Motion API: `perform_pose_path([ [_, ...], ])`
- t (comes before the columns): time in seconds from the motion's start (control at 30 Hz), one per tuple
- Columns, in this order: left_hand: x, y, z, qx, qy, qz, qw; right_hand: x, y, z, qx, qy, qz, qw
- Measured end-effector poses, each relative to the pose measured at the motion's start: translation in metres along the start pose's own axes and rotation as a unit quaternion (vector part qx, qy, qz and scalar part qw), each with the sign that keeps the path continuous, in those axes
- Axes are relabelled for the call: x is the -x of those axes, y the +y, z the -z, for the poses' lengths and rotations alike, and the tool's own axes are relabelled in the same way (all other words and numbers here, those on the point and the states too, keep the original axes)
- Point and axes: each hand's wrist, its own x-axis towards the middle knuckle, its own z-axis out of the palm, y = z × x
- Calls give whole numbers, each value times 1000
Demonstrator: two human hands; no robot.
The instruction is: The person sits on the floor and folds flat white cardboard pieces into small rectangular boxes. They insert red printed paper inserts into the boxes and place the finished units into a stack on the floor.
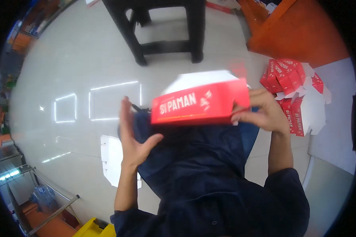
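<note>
Red box [199, 106], long axis running left to right, slightly tilted up at the right end, white flap raised behind. Right end is pinched by the right hand [261, 111]. Left hand [134, 138] is spread open just below its left end, not touching. More boxes [290, 85] are stacked beyond the right hand.

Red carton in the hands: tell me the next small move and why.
Probably bring the left hand onto the near end of the red carton. Only the right hand grips it, at the far end, while the left is open beside it, and a white flap stands open on top, so the carton looks unsteady for folding.
</note>
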Motion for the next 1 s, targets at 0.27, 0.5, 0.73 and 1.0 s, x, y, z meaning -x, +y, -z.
perform_pose_path([
  [0.27,-28,56,-10,3,-394,142,908,-27,-19,-55,-7,-331,-67,941],
  [0.5,-5,23,10,232,-487,19,842,-25,11,-57,-102,-366,-113,918],
  [0.73,38,40,-33,-28,-121,-10,992,-31,-6,-62,-146,-374,-190,896],
  [1.0,47,41,-44,-74,-155,-35,985,-25,-19,-68,-153,-341,-198,906],
])
